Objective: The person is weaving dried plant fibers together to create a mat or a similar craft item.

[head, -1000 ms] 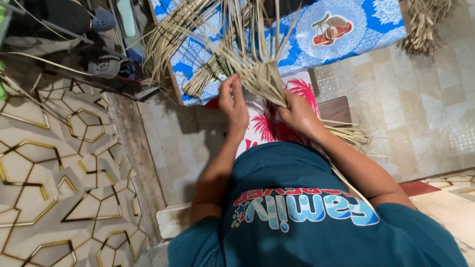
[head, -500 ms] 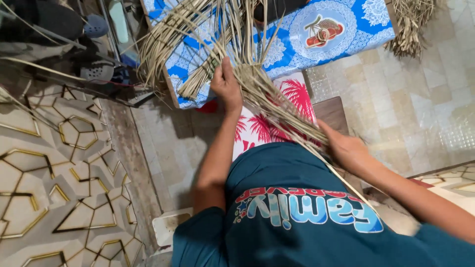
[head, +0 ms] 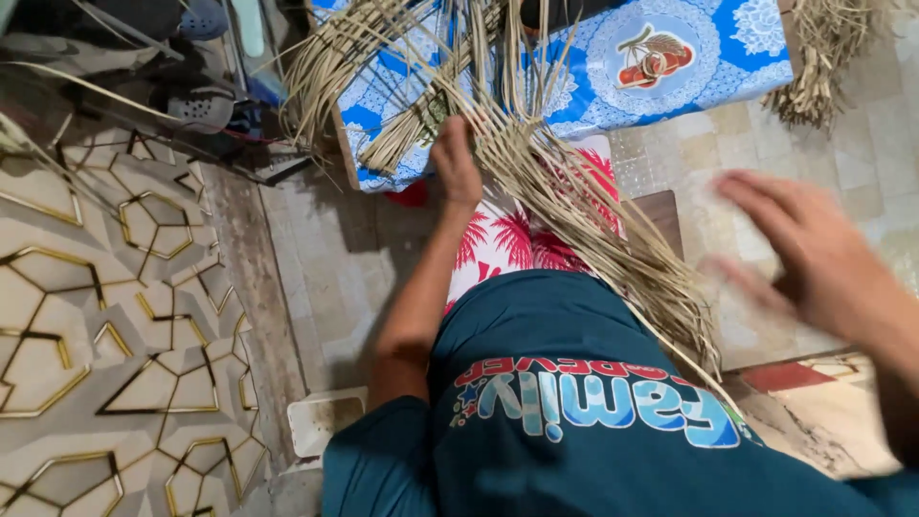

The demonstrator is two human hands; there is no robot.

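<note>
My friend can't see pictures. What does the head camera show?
A person's left hand presses on woven dry straw strips lying over a blue cloth, while the right hand hangs open and blurred, touching nothing.

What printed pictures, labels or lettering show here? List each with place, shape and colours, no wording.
Round fruit emblem on the blue-and-white floral tablecloth, top right: red and brown within a white ring.
Curved lettering print across the teal shirt, bottom centre: light blue, white and red.
No packages, signs or screens.
</note>
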